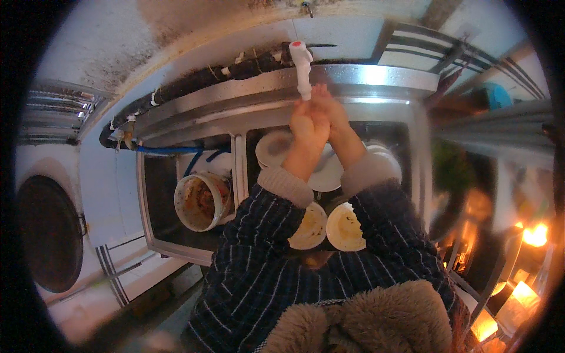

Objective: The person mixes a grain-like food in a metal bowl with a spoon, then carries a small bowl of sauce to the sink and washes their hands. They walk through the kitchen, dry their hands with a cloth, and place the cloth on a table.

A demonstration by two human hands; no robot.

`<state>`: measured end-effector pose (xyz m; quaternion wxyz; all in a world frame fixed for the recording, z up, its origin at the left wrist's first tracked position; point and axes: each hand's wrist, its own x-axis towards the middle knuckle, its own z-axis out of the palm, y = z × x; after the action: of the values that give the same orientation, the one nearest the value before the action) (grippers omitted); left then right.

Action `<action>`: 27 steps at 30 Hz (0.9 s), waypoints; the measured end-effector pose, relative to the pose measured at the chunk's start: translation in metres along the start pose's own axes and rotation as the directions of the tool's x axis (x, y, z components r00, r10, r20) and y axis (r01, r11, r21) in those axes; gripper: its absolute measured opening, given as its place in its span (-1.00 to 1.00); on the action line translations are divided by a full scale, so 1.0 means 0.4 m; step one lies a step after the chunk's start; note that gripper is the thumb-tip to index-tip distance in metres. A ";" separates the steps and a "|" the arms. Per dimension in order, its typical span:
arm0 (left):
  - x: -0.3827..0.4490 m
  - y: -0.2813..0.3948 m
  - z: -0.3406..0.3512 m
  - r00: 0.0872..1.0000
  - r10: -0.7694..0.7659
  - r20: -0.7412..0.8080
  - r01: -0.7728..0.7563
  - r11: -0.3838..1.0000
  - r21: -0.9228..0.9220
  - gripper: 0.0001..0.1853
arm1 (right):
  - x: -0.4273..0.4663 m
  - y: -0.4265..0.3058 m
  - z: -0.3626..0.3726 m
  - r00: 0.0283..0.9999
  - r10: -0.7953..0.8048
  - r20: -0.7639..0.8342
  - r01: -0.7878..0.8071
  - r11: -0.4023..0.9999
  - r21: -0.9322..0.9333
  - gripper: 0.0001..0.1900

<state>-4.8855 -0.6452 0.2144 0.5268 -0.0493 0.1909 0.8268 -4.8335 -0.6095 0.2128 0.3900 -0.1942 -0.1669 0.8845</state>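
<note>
My left hand (307,125) and my right hand (332,109) are pressed together under the outlet of a white plastic tap (303,70) with a red mark on top. The right hand's fingertips show behind the tap's spout. No object can be made out between them; how the fingers close is partly hidden. Below my wrists, white plates (272,148) lie in the right basin of a stainless steel sink (417,154). Nearer to me are two soiled bowls, a left bowl (310,229) and a right bowl (345,227), partly covered by my sleeves.
A white bucket (183,212) with food scraps stands tilted in the left basin, beside a blue hose (170,150). A black-wrapped pipe (198,77) runs along the wall. A dark round pan (50,234) hangs at left. Bright orange light (535,235) glows at lower right.
</note>
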 end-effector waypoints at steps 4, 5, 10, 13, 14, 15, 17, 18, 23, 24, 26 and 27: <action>-0.006 -0.007 -0.033 0.974 0.082 0.209 -0.169 0.880 0.444 -0.62 | 0.043 0.017 -0.038 0.999 0.009 -0.041 -0.025 0.909 -0.416 -0.80; -0.017 -0.010 -0.035 0.973 0.111 0.202 -0.198 0.853 0.484 -0.59 | 0.057 0.017 -0.049 0.995 0.001 -0.102 -0.054 0.849 -0.526 -0.80; -0.099 -0.037 0.006 0.987 0.085 -0.135 0.034 0.714 0.700 -0.41 | 0.093 0.010 -0.044 0.967 -0.255 -0.018 0.003 0.081 -0.997 -0.69; -0.102 -0.001 0.046 0.972 -0.027 -0.234 0.177 0.738 0.651 -0.30 | 0.076 0.037 0.006 0.903 -0.428 0.027 0.144 0.243 -0.959 -0.63; -0.095 0.016 0.055 0.971 -0.060 -0.231 0.190 0.780 0.596 -0.29 | 0.059 0.051 0.019 0.903 -0.430 -0.017 0.201 0.454 -0.868 -0.62; -0.083 0.037 0.060 0.974 -0.069 -0.216 0.177 0.826 0.535 -0.29 | 0.044 0.062 0.029 0.945 -0.327 -0.026 0.169 0.553 -0.816 -0.60; -0.065 0.078 0.055 0.973 -0.166 -0.158 0.222 0.854 0.469 -0.32 | 0.011 0.069 0.031 0.997 -0.073 -0.009 0.051 0.773 -0.632 -0.57; -0.058 0.098 0.045 0.960 -0.255 -0.114 0.278 0.837 0.472 -0.36 | -0.001 0.062 0.023 0.998 0.062 0.033 -0.034 0.834 -0.550 -0.56; -0.026 0.130 -0.039 0.904 -0.427 0.028 0.322 0.722 0.613 -0.48 | 0.009 0.039 -0.012 0.922 0.380 0.077 -0.263 0.758 -0.597 -0.48; -0.018 0.123 -0.055 0.933 -0.359 0.035 0.271 0.760 0.591 -0.50 | 0.021 0.045 -0.012 0.944 0.322 0.066 -0.182 0.680 -0.710 -0.48; -0.002 0.102 -0.078 0.976 -0.214 0.049 0.154 0.825 0.544 -0.53 | 0.031 0.068 -0.003 0.986 0.163 -0.046 -0.131 0.565 -0.815 -0.49; 0.004 0.089 -0.085 0.989 -0.138 0.053 0.091 0.851 0.518 -0.54 | 0.029 0.079 0.003 0.994 0.086 -0.062 -0.100 0.559 -0.823 -0.48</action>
<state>-4.9219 -0.6695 0.1918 0.5769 0.1184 0.3777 0.7145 -4.8612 -0.6211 0.1973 0.2086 -0.3687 -0.5468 0.7222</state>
